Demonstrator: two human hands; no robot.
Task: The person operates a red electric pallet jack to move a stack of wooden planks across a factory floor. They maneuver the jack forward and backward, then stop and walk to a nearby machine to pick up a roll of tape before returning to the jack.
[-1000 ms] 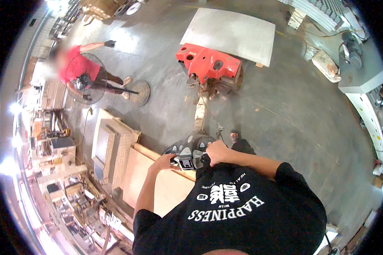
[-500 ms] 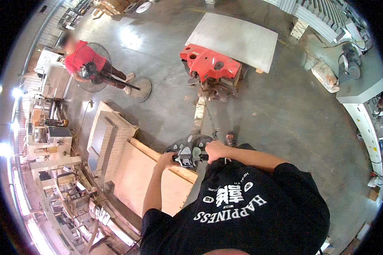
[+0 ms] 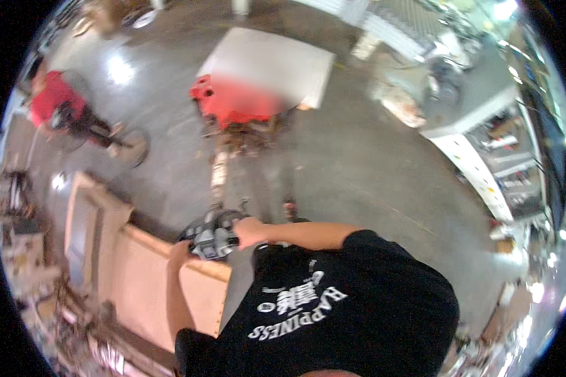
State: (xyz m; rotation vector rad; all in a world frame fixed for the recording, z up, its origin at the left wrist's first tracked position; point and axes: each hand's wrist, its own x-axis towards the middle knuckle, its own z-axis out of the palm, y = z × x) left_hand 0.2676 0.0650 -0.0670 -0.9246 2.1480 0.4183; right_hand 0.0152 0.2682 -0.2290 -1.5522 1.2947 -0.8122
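Head view: right hand [image 3: 250, 231] clenched on grey handheld power tool [image 3: 212, 239], left hand [image 3: 181, 250] gripping its near side. Tool sits at top edge of upright plywood panel [image 3: 163, 283]. Panel edge looks intact; progress unclear, blur hides detail. Another person in red top [image 3: 53, 103] near far floor.
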